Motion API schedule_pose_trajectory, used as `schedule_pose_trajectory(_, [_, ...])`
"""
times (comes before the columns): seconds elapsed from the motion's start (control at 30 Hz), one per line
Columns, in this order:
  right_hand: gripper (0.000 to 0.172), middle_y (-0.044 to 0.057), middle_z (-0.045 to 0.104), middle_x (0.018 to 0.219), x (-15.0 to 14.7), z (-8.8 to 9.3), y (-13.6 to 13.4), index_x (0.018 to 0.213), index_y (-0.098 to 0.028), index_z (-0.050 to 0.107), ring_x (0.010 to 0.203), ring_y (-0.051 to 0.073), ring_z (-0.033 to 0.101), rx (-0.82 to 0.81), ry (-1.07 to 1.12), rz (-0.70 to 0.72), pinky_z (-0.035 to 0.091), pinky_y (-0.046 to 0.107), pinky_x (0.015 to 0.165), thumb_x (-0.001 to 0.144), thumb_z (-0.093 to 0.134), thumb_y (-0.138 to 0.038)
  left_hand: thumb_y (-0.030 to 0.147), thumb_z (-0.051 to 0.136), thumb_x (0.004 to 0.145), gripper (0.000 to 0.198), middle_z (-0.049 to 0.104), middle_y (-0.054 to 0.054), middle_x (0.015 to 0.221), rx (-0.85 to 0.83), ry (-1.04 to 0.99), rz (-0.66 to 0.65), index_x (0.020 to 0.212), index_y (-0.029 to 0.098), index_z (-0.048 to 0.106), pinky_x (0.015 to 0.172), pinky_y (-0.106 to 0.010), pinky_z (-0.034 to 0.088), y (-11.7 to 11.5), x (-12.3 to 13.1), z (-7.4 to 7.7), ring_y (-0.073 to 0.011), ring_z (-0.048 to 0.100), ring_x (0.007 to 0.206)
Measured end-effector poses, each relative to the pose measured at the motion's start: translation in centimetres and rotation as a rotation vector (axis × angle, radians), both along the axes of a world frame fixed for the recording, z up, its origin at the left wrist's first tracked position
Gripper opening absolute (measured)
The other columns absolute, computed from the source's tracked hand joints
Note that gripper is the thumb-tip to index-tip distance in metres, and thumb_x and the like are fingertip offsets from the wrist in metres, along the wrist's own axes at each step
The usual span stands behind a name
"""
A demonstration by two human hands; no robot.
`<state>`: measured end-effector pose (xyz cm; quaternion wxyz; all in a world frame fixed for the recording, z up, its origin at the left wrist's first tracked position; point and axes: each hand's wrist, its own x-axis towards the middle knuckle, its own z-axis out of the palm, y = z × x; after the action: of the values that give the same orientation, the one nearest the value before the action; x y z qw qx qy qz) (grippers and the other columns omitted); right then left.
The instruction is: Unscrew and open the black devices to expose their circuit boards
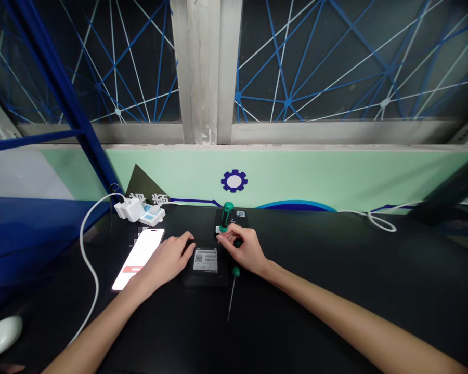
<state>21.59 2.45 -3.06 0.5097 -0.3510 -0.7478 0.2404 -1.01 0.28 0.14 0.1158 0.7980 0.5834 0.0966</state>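
A small black box point(205, 266) with a white label lies on the black table point(335, 291). My left hand point(167, 259) rests on its left edge, fingers curled against it. My right hand point(244, 248) is closed on a green-handled screwdriver point(226, 215) that stands upright at the box's far right corner. A second screwdriver point(233, 291) with a green handle and thin shaft lies flat on the table just right of the box, below my right wrist. Another dark item point(239, 215) lies behind the upright screwdriver.
A phone point(138, 258) with a lit screen lies left of my left hand. Behind it sit a white charger point(128, 209) and a power strip point(152, 214), with a white cable point(86, 259) looping along the left. Another white cable point(380, 221) lies at the back right.
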Motion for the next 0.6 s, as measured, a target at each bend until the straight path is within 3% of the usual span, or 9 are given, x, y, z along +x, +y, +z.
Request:
schedule_pose_trajectory(0.13, [0.028,0.000,0.063,0.061,-0.01,0.19,-0.12,0.078,-0.018,0.064,0.051,0.011,0.054,0.024,-0.016,-0.018,0.047,0.023,0.051,0.092,0.061,-0.041,0.039,0.034,0.100,0.033,0.071,-0.006,0.086,-0.014,0.012,0.002,0.117,0.023,0.057,0.066,-0.029,0.042,-0.02,0.10,0.20,-0.0248,0.068,0.079])
schedule_pose_trajectory(0.33, [0.019,0.006,0.078,0.086,0.35,0.25,-0.16,0.093,-0.018,0.072,0.069,0.017,0.071,0.072,-0.024,0.015,0.054,0.026,0.064,0.095,0.057,-0.029,0.040,0.034,0.100,0.033,0.071,-0.006,0.086,-0.017,0.003,-0.001,0.117,0.023,0.057,0.066,-0.029,0.041,0.06,0.11,0.15,-0.0245,0.068,0.079])
schedule_pose_trajectory(0.43, [0.018,0.006,0.079,0.082,0.38,0.17,-0.11,0.091,-0.018,0.072,0.072,0.020,0.074,0.066,-0.002,0.033,0.058,0.028,0.069,0.095,0.058,-0.029,0.040,0.034,0.100,0.033,0.071,-0.006,0.086,-0.012,0.007,0.002,0.117,0.023,0.057,0.066,-0.029,0.042,0.08,0.08,0.09,-0.0249,0.068,0.080])
schedule_pose_trajectory(0.6, [0.022,0.005,0.077,0.076,0.15,0.17,-0.22,0.085,-0.018,0.069,0.066,0.019,0.075,0.010,0.047,0.057,0.060,0.027,0.063,0.094,0.061,-0.036,0.040,0.033,0.099,0.035,0.071,-0.007,0.089,-0.011,0.008,0.000,0.118,0.023,0.057,0.070,-0.031,0.043,0.02,0.10,0.20,-0.0258,0.068,0.084])
